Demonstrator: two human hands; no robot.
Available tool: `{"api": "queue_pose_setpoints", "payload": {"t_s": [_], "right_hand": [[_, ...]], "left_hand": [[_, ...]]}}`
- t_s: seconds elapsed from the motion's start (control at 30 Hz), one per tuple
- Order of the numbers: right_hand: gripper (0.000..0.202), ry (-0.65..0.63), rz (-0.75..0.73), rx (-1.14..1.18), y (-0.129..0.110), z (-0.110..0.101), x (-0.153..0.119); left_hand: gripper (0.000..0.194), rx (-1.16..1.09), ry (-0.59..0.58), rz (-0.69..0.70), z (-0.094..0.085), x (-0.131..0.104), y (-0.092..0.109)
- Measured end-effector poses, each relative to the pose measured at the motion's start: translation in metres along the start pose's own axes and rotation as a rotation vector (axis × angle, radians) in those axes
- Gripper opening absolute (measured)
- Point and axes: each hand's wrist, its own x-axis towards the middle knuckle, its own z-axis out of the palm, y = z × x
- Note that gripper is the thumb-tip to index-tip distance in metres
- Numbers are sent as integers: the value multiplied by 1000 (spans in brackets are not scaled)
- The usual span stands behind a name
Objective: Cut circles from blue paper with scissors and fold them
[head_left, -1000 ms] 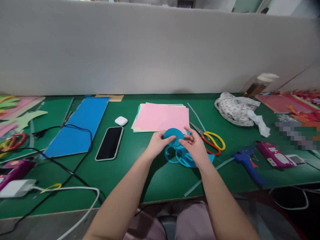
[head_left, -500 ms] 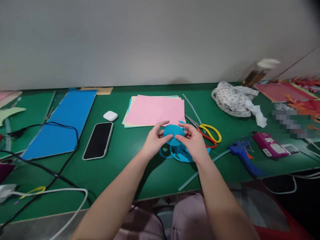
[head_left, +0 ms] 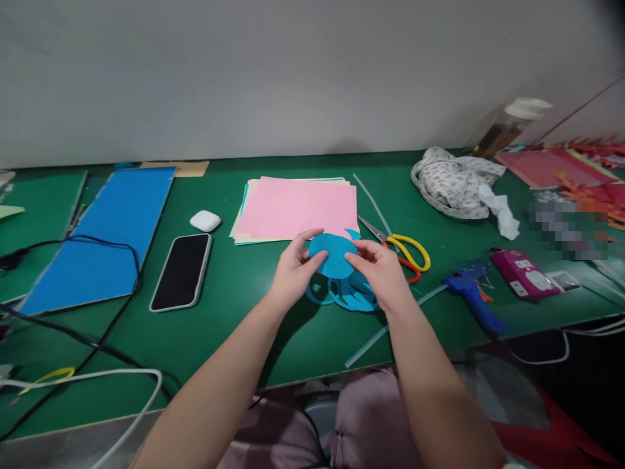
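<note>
Between my hands is a blue paper disc (head_left: 333, 256), held above the table. My left hand (head_left: 295, 266) pinches its left edge, thumb on top. My right hand (head_left: 377, 266) grips the right edge between thumb and fingers. Below the disc lie curled blue paper offcuts (head_left: 352, 296), partly hidden by my right hand. Just past that hand, scissors (head_left: 413, 253) with yellow and red handles rest on the table. Behind the disc is a stack of coloured paper (head_left: 300, 207) with a pink sheet on top.
On the left lie a phone (head_left: 181, 272), a white earphone case (head_left: 205, 221), a blue board (head_left: 105, 238) and black cables (head_left: 120, 319). To the right are a blue glue gun (head_left: 472, 296), clear glue sticks (head_left: 368, 345), a purple packet (head_left: 525, 273), a patterned cloth bundle (head_left: 454, 182) and a bottle (head_left: 510, 127).
The disc now shows more of its face and tilts differently between my fingers, my hands a little further apart. The whole view has shifted slightly.
</note>
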Motion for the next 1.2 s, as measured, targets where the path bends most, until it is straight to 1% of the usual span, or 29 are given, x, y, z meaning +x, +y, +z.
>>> {"api": "queue_pose_setpoints", "payload": {"t_s": [0.07, 0.2, 0.47, 0.67, 0.87, 0.97, 1.2], "right_hand": [[26, 9, -29, -27, 2, 0, 1], [28, 17, -39, -40, 2, 0, 1], [29, -42, -34, -11, 1, 0, 0], [22, -34, -79, -60, 1, 3, 0], [33, -38, -52, -14, 2, 3, -1], [39, -34, -41, -2, 3, 3, 0], [36, -35, -25, 11, 1, 2, -1]], "left_hand": [[51, 1, 3, 1, 0, 0, 0], [57, 24, -8, 10, 1, -1, 0], [59, 75, -38, 40, 2, -1, -1], [61, 90, -48, 16, 2, -1, -2], [56, 60, -1, -2, 4, -1, -4], [56, 41, -1, -16, 5, -1, -4], [55, -18, -4, -18, 5, -2, -2]]}}
